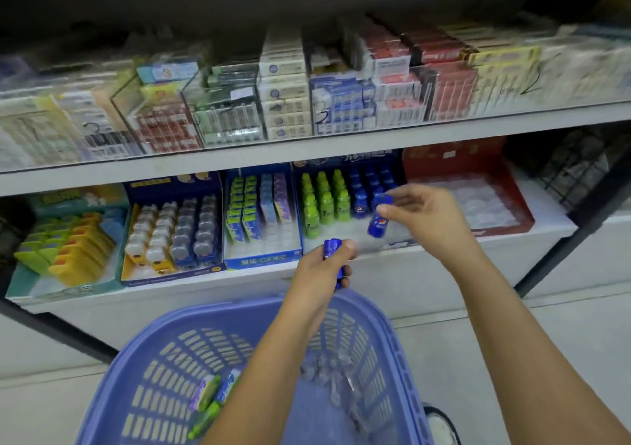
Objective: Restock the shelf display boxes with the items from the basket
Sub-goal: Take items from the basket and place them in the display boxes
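Bottles: our right hand (420, 217) pinches one blue bottle (379, 217); left hand (322, 267) grips another (333, 256).
Risk: we judge a careless placement could topple the standing bottles (327, 202) in the display box (355, 244).

both bare arms reach forward, left grip (322, 267) fisted closed, right grip (421, 215) pinching with fingertips.

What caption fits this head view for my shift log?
Both hands, right hand and left hand, each hold a blue bottle above the purple basket, restocking the bottle display box.
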### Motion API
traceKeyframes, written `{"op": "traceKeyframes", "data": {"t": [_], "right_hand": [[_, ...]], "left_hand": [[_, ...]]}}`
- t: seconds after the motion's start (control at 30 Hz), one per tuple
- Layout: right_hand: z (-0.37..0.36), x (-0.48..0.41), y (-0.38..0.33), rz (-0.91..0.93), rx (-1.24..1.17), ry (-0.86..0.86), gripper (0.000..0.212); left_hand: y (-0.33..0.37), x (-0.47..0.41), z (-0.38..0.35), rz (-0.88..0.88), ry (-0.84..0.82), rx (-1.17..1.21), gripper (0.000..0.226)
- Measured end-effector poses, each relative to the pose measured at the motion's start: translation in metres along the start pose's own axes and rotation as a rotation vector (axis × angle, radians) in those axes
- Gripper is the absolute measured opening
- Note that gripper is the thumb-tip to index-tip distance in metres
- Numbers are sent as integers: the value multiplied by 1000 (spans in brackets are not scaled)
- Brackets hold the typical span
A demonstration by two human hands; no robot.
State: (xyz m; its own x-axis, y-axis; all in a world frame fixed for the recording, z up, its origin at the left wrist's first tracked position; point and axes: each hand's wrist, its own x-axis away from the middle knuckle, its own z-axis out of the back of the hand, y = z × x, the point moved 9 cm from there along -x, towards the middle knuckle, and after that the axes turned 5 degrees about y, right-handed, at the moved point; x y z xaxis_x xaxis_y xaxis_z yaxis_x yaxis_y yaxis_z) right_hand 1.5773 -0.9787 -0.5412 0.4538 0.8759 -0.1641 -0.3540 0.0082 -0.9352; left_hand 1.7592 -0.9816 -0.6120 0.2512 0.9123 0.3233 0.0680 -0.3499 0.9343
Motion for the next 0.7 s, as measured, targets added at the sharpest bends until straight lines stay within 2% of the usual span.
{"op": "traceKeyframes", "data": {"t": [0.07,0.13,0.27,0.47,0.63,0.7], "right_hand": [[23,-22,10,37,88,125,19],[34,-37,22,49,155,178,20],[23,-52,40,67,282,121,19],[23,-57,42,57,371,57,17],[16,-54,43,40,462,41,22],[14,-52,44,2,455,62,24]], "left_hand": [[-2,-5,-3,77,20,53,21],[-2,-6,-8,125,20,147,24],[-4,-10,-7,165,43,287,27],[-6,-18,-1,161,53,373,27],[-8,-21,4,121,23,201,26],[-5,-20,4,119,1,208,23]]}}
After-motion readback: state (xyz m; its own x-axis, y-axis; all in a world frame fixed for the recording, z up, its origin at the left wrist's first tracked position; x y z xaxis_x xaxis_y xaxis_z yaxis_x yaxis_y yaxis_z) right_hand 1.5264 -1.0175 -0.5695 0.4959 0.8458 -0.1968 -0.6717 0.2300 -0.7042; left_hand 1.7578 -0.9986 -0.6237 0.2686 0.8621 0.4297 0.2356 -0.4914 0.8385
